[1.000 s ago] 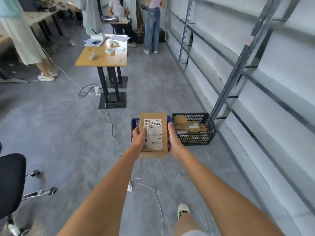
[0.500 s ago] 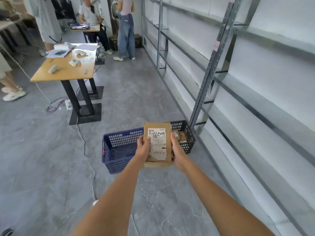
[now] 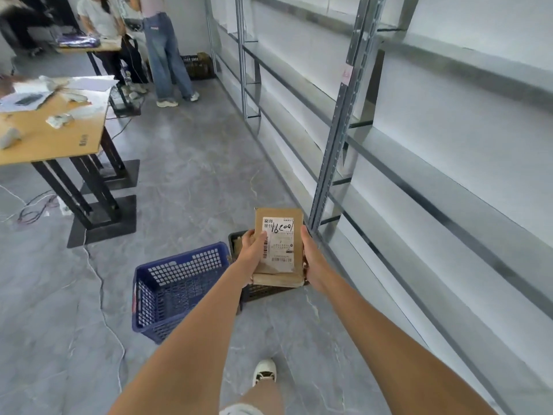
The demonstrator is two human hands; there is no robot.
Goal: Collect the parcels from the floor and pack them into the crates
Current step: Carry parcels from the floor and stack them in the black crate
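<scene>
Metal shelving [image 3: 344, 121] runs along the right; a blue crate [image 3: 176, 287] sits on the floor beside a black crate [image 3: 236, 241]. Above them, the parcels [image 3: 278, 250] — a small stack — are clasped by the left grip [image 3: 254, 250] and right grip [image 3: 312, 259].

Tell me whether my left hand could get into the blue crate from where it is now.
Probably yes, but not right away. The blue crate stands open-topped on the floor just left of the left hand, with nothing over it. That hand, though, grips the brown parcel together with the right hand.
</scene>
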